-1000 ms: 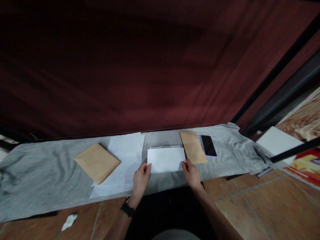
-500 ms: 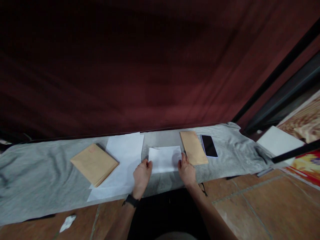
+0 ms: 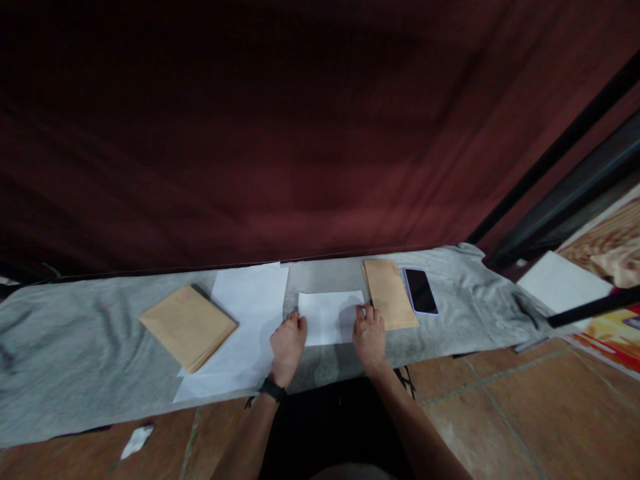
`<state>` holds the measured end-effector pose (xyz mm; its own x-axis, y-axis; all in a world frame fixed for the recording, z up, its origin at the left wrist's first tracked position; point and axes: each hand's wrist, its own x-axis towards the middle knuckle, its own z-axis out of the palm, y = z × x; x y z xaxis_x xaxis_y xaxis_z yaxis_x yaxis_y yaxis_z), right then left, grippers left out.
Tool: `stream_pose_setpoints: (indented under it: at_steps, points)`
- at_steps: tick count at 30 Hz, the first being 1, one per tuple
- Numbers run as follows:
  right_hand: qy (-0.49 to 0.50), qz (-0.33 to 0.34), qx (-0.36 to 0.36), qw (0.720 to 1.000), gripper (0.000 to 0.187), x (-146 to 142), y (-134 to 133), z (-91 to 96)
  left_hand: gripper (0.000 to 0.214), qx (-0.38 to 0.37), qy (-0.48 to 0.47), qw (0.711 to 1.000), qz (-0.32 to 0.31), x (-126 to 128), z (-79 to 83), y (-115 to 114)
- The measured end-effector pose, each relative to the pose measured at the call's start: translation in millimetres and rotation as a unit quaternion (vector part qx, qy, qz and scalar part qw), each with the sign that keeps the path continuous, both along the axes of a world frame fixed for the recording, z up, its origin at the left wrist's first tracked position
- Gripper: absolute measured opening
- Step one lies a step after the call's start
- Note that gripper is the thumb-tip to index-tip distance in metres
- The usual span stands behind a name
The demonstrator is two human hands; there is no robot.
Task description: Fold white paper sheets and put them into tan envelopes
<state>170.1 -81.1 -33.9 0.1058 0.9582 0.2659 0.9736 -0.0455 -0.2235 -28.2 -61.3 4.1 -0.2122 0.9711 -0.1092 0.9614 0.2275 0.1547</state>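
The sheet point(image 3: 327, 317) lies on the tabletop point(image 3: 320, 275), left hand point(image 3: 289, 343) and right hand point(image 3: 370, 337) at opposite ends, probably to steady it; whether either grip pinches it, one cannot tell.

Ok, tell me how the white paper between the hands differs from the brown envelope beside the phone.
The paper is white; the envelope is brown. The paper lies crosswise; the envelope runs front to back, slightly slanted. Both are oblong and lie on the grey cloth.
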Motion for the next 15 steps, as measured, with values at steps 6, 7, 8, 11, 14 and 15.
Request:
stream_pose_setpoints:
  at_steps: [6, 7, 8, 11, 14, 15]
  points:
    - [0.017, 0.086, 0.033, 0.996, 0.045, -22.3, 7.9, -0.5, 0.035, 0.010, 0.000, 1.000, -0.015, -1.3, -5.6, 1.3]
    - [0.017, 0.098, 0.033, 0.994, 0.047, -25.9, 10.3, -2.9, 0.034, 0.015, -0.004, 1.000, -0.018, -1.7, -6.6, 1.5]
    - [0.016, 0.103, 0.032, 0.994, 0.048, -28.9, 12.4, -5.9, 0.034, 0.019, -0.008, 1.000, -0.019, -2.3, -7.4, 1.5]
    - [0.014, 0.097, 0.027, 0.995, 0.050, -33.3, 15.6, -16.6, 0.034, 0.029, -0.018, 0.999, -0.022, -4.6, -8.6, 0.0]
    - [0.009, 0.097, 0.030, 0.995, 0.051, -33.2, 15.0, -24.6, 0.036, 0.043, -0.016, 0.999, -0.019, -3.3, -8.4, -3.1]
    - [0.007, 0.098, 0.029, 0.995, 0.052, -32.9, 14.6, -26.0, 0.038, 0.066, -0.018, 0.997, -0.025, -0.5, -8.5, -4.0]
